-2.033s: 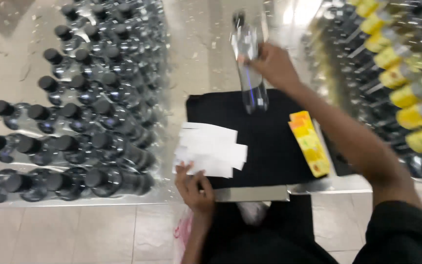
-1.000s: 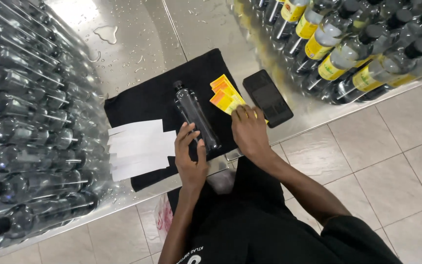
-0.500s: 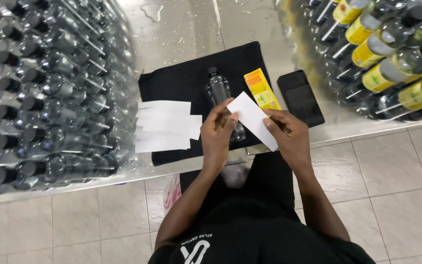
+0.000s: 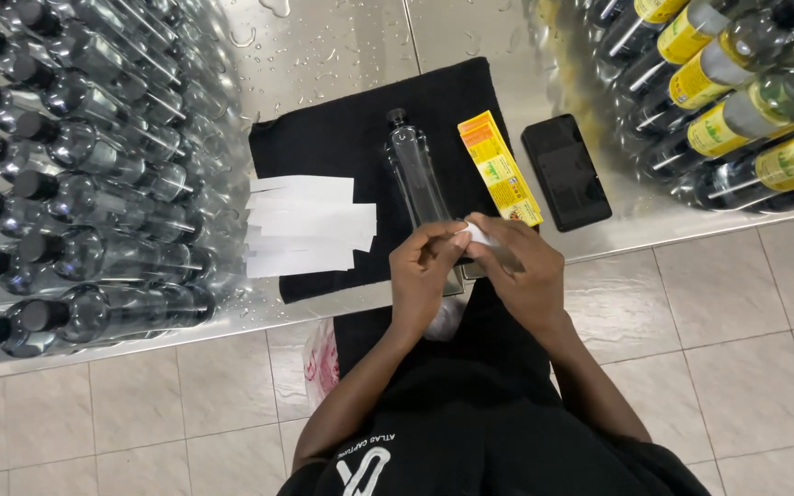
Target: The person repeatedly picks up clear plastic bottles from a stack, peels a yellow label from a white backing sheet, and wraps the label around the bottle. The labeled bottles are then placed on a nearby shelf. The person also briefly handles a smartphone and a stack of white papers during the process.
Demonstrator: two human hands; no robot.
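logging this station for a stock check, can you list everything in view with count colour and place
clear bottle: one, see-through with black cap, lying on the black cloth in front of the hands
black cloth: one, black, spread on the metal table
white strips: a small pile, white, on the cloth's left part
yellow labels: a stack, yellow and orange, at the cloth's right edge
phone: one, black, on the table right of the labels
unlabelled bottles: many, clear with black caps, lying in rows on the left
labelled bottles: several, yellow labels, top right
metal table: one, shiny, wet with drops
tiled floor: pale
left hand: pinching a small white piece
right hand: grip on the same piece
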